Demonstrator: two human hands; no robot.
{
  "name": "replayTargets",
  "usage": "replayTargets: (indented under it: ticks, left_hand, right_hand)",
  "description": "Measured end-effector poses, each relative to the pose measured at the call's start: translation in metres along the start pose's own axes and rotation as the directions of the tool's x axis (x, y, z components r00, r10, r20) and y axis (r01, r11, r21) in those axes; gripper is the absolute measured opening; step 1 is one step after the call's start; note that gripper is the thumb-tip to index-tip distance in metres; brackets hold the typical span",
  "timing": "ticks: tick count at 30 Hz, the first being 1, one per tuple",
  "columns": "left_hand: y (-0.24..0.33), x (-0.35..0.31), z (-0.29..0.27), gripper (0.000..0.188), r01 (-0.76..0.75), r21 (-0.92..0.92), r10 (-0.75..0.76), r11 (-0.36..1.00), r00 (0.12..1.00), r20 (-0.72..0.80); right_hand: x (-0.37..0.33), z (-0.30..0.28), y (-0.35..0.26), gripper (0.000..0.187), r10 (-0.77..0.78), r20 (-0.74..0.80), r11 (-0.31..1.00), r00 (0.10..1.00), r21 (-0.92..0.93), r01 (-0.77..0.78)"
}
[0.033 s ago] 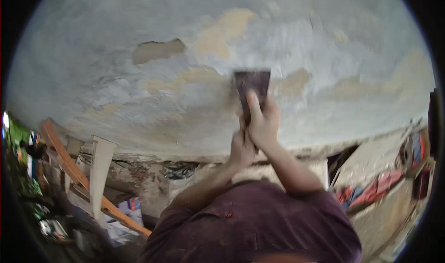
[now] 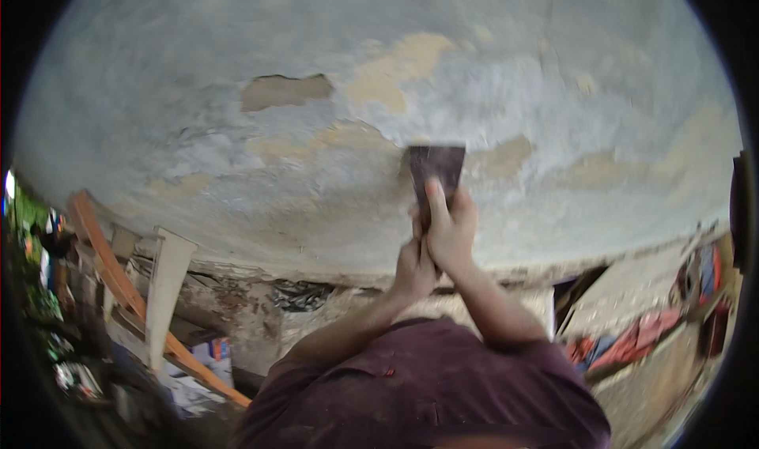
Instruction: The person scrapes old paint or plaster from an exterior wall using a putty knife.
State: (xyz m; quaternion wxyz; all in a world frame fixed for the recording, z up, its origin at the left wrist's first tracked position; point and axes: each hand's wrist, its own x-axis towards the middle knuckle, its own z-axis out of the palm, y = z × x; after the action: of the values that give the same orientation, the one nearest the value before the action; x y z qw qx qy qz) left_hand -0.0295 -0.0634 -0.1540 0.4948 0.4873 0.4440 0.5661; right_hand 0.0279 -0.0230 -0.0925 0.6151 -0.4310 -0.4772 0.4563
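Note:
A dark, wide-bladed scraper (image 2: pixel 438 161) is held up against a grey-blue painted wall (image 2: pixel 316 22) with peeling paint. My right hand (image 2: pixel 453 226) closes round its upper part, the thumb laid along the base of the blade. Just below, my left hand (image 2: pixel 414 269) is wrapped round the lower part of the handle, touching the right hand. Most of the handle is hidden by my fingers. Around the blade the wall shows bare yellowish patches (image 2: pixel 506 156); farther left is a brownish patch (image 2: pixel 286 92) with a dark, broken upper edge.
At the lower left an orange-brown wooden bar (image 2: pixel 118 271) leans across a pale upright board (image 2: pixel 168 291). Crumpled black plastic (image 2: pixel 302 295) lies at the wall's lower edge. Red cloth (image 2: pixel 639 337) lies on the right, beside a pale panel (image 2: pixel 613 307).
The scraper and both hands have come slightly down the wall toward me, the grip unchanged. The whole view has also shifted a little.

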Motion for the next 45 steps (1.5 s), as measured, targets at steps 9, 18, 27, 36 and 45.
replayTargets:
  ticks: [9, 18, 27, 36, 45]
  left_hand:
    - [0.005, -0.017, -0.008, 0.035, 0.117, -0.129, -0.097, 0.985, 0.984, 0.149]
    - [0.031, 0.006, -0.007, 0.039, -0.041, -0.024, 0.044, 0.999, 0.989, 0.14]
    - [0.069, 0.011, -0.008, 0.041, -0.017, -0.084, 0.032, 0.996, 0.983, 0.178]
    - [0.061, -0.001, -0.006, 0.039, -0.021, -0.088, 0.031, 0.996, 0.994, 0.109]
    - [0.05, -0.005, -0.002, 0.037, 0.07, -0.204, -0.047, 0.977, 0.992, 0.116]
  right_hand:
    - [-0.015, 0.002, -0.02, 0.016, 0.115, 0.103, 0.972, 0.988, 0.195, -0.133]
    - [0.004, -0.002, -0.044, 0.019, -0.011, 0.219, 1.0, 0.976, 0.015, 0.008]
    - [0.006, 0.011, -0.055, 0.024, -0.107, 0.089, 0.993, 0.99, -0.044, 0.112]
    - [-0.002, 0.018, -0.064, 0.026, -0.126, 0.06, 0.992, 0.99, 0.034, 0.124]
    - [0.001, 0.007, -0.05, 0.028, 0.096, 0.129, 0.994, 0.987, 0.031, -0.101]
